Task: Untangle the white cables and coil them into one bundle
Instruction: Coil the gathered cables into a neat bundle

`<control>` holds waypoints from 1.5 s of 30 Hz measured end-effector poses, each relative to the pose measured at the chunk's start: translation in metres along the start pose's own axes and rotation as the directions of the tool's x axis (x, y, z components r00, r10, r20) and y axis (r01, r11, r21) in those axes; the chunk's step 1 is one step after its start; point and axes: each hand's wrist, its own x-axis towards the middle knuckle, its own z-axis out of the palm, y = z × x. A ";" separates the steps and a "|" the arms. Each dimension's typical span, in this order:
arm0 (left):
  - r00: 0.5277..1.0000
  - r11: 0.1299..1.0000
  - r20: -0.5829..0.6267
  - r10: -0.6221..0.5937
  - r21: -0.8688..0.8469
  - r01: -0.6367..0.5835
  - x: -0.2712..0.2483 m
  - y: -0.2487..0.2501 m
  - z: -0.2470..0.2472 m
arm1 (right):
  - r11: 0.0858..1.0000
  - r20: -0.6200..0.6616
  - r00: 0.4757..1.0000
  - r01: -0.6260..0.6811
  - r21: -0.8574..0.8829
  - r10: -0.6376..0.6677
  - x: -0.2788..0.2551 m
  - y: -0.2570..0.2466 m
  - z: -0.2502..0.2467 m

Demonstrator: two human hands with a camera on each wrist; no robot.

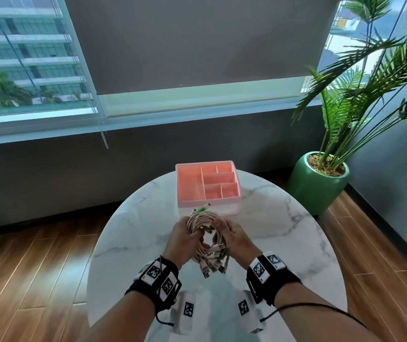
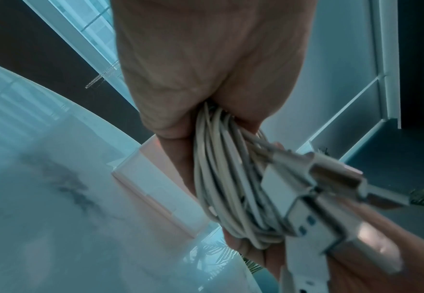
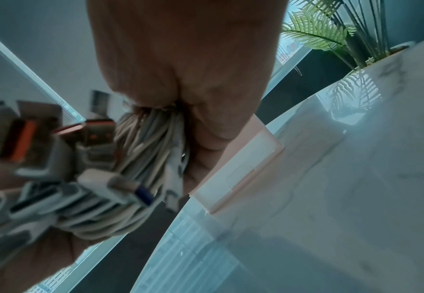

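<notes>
Both hands [image 1: 184, 232] [image 1: 234, 233] clutch cables [image 1: 206, 225] before organizer [image 1: 208, 208].

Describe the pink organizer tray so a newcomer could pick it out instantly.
Start at the round white marble table under the window. At its far edge, just beyond the hands holding the coiled white cables, sits the pink organizer tray. It is the only pink thing there, a shallow rectangle split into several open compartments.

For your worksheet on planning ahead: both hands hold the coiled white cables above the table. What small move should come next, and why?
Probably tuck the loose plug ends into the coil. The left hand and right hand already grip the white cables as one ring, yet the plugs dangle below it.
</notes>
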 end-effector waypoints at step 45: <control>0.895 0.986 -0.432 -0.107 0.067 0.150 0.051 -0.097 -0.037 | 0.470 0.010 0.807 -0.354 0.809 0.590 0.148 0.086 0.019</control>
